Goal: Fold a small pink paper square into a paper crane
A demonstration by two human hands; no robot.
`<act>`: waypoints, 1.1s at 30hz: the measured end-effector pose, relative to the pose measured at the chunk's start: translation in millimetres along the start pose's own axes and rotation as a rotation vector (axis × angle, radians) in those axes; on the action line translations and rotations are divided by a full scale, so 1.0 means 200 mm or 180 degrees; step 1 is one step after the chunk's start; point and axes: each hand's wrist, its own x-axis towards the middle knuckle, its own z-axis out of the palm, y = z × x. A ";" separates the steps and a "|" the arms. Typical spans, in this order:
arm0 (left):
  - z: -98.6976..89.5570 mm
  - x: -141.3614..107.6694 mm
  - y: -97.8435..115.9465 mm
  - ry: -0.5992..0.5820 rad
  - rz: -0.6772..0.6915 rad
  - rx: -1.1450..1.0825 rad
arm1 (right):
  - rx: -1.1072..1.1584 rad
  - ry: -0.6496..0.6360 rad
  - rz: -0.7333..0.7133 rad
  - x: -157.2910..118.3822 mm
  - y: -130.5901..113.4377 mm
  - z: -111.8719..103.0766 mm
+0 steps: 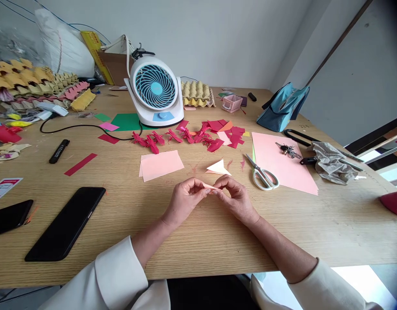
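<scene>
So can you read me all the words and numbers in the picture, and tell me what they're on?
None is clear enough to quote.
Black marker: pale lettering, too small to read.
Red-and-white card: print, too blurred to read.
Long yellow box: markings, too blurred to read.
Tabletop: small marks near the blue bag, maybe digits, but I can't tell which.

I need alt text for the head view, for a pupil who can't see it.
A person's left hand and right hand pinch a small pink paper above a wooden table. Just beyond lie pale folded paper and pink sheets, with scissors to the right; farther back, red paper pieces lie near a white fan.
</scene>
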 end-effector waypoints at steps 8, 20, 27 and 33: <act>0.01 -0.02 0.02 -0.0029 0.0070 -0.0176 | -0.0341 0.0118 -0.0414 0.00 -0.03 0.00; 0.00 -0.02 0.01 -0.0037 0.0228 -0.0007 | -0.0558 0.0122 -0.0587 0.00 -0.03 0.00; 0.01 -0.02 0.01 -0.0067 0.0171 0.0030 | -0.0617 0.0064 -0.0697 0.00 -0.04 0.00; 0.01 -0.03 0.02 -0.0199 0.0310 0.0087 | -0.0773 -0.0022 -0.0650 0.00 -0.05 0.01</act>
